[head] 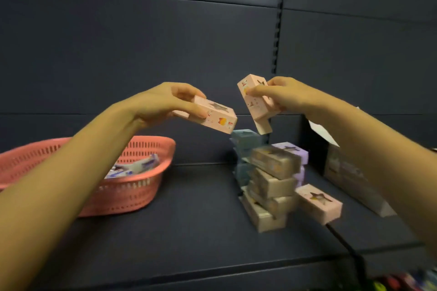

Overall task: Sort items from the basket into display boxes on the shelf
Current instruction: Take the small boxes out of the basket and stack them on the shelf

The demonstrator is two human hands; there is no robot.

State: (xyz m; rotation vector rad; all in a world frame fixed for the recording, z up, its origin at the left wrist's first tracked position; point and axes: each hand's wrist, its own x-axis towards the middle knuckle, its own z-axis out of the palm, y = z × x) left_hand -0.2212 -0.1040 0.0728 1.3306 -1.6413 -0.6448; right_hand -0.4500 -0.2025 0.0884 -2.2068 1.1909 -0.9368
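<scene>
Presently: left hand [165, 104] grips pink box [214, 117], right hand [279, 94] grips 2nd pink box [256, 105], both above box stack [272, 182] on shelf [189, 220]; pink basket [132, 186] at left holds more items.

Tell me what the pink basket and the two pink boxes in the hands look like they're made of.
Pink basket: most likely moulded plastic, matte; its walls carry rows of even slots. Left box, pinched by the left hand, and right box, in the right hand: probably thin printed cardboard, smooth, with sharp folded edges and a star-shaped cut-out window.
</scene>
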